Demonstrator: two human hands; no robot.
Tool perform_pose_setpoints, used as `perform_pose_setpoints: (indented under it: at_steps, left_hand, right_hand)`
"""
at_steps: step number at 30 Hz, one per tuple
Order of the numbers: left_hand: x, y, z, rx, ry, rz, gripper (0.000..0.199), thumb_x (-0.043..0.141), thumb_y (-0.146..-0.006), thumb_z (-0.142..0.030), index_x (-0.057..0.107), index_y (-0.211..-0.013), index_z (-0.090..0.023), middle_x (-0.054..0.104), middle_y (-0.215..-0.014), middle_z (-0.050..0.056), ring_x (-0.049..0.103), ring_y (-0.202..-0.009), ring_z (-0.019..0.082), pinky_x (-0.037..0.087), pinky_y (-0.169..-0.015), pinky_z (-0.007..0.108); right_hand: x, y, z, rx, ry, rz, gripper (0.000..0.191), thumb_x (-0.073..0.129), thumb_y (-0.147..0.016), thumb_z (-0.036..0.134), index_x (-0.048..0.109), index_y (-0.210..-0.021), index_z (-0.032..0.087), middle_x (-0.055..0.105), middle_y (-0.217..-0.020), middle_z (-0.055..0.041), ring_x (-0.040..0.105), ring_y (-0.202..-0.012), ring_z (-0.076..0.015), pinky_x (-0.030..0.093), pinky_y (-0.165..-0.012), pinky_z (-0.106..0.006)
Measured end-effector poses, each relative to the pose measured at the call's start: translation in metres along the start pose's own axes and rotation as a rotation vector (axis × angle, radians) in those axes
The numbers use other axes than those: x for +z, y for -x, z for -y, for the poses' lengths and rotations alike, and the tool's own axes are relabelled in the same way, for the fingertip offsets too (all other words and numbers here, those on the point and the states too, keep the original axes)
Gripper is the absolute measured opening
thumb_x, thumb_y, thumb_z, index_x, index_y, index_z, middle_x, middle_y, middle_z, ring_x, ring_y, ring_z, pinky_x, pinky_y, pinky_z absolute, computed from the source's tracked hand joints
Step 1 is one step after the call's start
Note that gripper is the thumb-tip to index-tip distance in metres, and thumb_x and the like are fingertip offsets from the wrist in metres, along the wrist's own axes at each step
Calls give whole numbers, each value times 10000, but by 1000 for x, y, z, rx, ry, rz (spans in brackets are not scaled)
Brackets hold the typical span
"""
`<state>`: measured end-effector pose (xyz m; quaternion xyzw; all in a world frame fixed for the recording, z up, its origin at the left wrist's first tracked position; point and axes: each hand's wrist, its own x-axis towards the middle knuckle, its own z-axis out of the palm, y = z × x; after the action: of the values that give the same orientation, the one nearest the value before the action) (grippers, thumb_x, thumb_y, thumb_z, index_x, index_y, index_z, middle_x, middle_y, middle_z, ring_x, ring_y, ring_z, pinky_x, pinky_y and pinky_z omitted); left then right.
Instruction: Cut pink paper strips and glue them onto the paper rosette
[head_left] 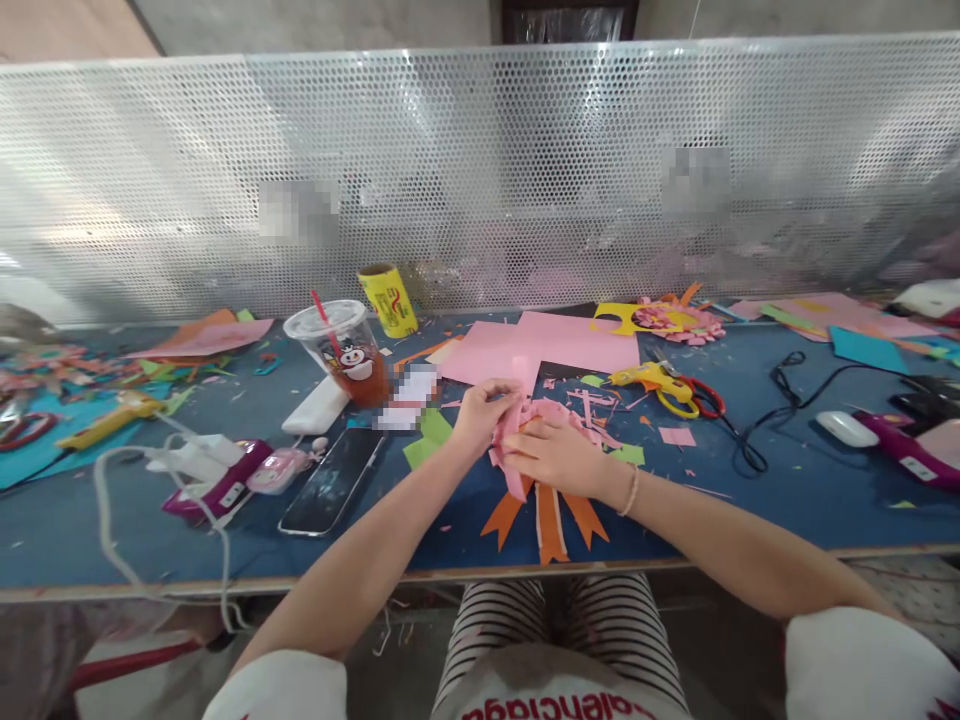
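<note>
A pink paper rosette (pixel 587 424) with orange forked tails (pixel 551 530) lies on the blue table near its front edge. My left hand (pixel 484 412) is at its upper left, thumb and fingers pinching a pink paper strip (pixel 520 372) that stands up above the rosette. My right hand (pixel 559 455) lies over the middle of the rosette, fingers pointing left and pressing on it, and hides much of it. Behind both hands are pink paper sheets (pixel 577 340). Yellow-handled scissors and red-handled ones (pixel 701 397) lie to the right, among pink scraps.
At the left stand a drink cup (pixel 341 355) and a yellow roll (pixel 388 302); a phone (pixel 334 482), power strip (pixel 217 482) and yellow glue gun (pixel 112 420) lie nearer. Another rosette (pixel 682 320), a black cable and a purple power strip (pixel 915 455) are at the right.
</note>
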<state>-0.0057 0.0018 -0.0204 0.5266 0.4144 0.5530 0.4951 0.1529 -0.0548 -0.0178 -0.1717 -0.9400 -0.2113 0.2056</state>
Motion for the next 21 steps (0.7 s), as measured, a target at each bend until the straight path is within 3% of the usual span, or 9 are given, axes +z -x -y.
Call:
perform_pose_setpoints:
  at_steps: [5, 9, 12, 16, 21]
  left_hand:
    - [4, 5, -4, -6, 9, -37, 215, 697, -629, -281, 619, -782, -152, 643, -754, 5, 570, -627, 96, 464, -576, 219]
    - [8, 7, -5, 58, -8, -83, 303, 717, -590, -233, 461, -746, -182, 602, -626, -51, 555, -557, 83, 429, -550, 199]
    - [12, 11, -7, 80, -24, -67, 359, 717, -586, -214, 413, -777, -196, 632, -649, -47, 582, -584, 97, 433, -572, 207]
    - [17, 19, -10, 49, -31, 4, 305, 687, -619, -217, 421, -765, -191, 651, -682, -25, 590, -576, 104, 449, -587, 228]
    - [22, 25, -10, 74, -84, 46, 237, 650, -642, -184, 438, -748, -184, 644, -688, -16, 581, -582, 96, 447, -597, 225]
  right_hand:
    - [8, 5, -4, 177, -376, -194, 224, 450, -902, 286, 641, -829, 194, 656, -822, -34, 550, -768, -134, 427, -733, -293]
    - [2, 6, -3, 558, -734, -252, 266, 471, -879, 332, 614, -708, 187, 590, -646, -15, 508, -600, -120, 402, -567, -253]
    - [2, 6, -5, 796, -912, -335, 220, 469, -867, 323, 617, -776, 189, 612, -707, -19, 527, -625, -127, 405, -576, -255]
    - [4, 6, -10, 901, -993, -428, 201, 472, -853, 339, 604, -809, 193, 597, -725, -12, 518, -647, -126, 395, -583, -249]
    - [4, 8, -17, 970, -928, -402, 233, 496, -831, 363, 560, -696, 184, 483, -581, 21, 423, -522, -96, 318, -491, -231]
